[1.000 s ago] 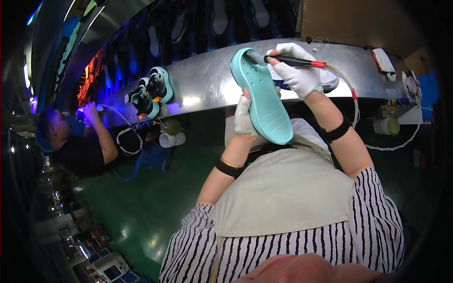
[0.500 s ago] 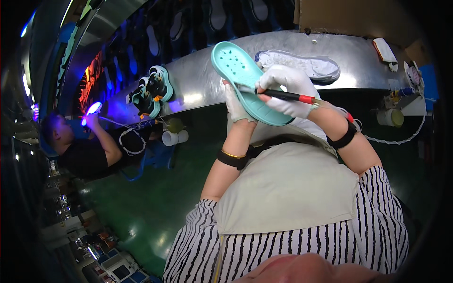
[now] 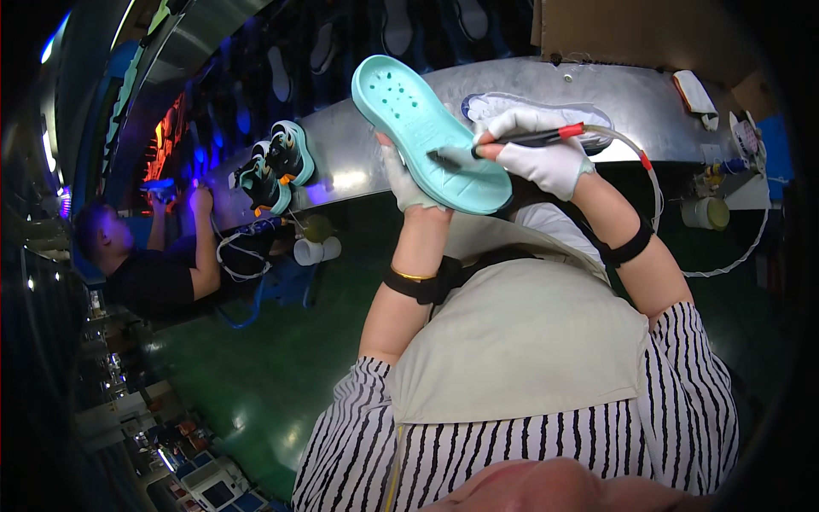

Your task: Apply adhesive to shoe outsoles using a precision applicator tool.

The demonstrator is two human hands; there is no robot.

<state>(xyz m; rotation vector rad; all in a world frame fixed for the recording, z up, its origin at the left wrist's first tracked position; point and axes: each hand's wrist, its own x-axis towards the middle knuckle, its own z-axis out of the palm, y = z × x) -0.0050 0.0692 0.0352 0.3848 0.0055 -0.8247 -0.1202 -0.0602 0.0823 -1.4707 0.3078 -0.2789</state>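
A turquoise shoe sole (image 3: 415,128), pierced with small holes at its far end, is tilted up over the bench's near edge. My left hand (image 3: 408,181), in a white glove with bare fingertips, holds it by its left side from below. In my gloved right hand (image 3: 543,158) is a black-handled brush (image 3: 527,136) with a red collar and a thin hose running off behind. The brush's dark tip lies over the sole's nearer half, apparently touching its inner surface. Behind my right hand, a white-lined sole (image 3: 502,104) with a dark rim rests on the bench.
The metal bench (image 3: 341,141) curves across in front. On its left stand black and turquoise sneakers (image 3: 284,162); a folded white cloth (image 3: 695,96) lies right. Soles line the dark surface beyond, beside a cardboard box (image 3: 631,34). Another person (image 3: 149,264) sits left.
The sole has shifted left and slightly up with my left hand. My right hand has swung the brush handle upward, its tip now farther inside the sole. The other person's arms have moved.
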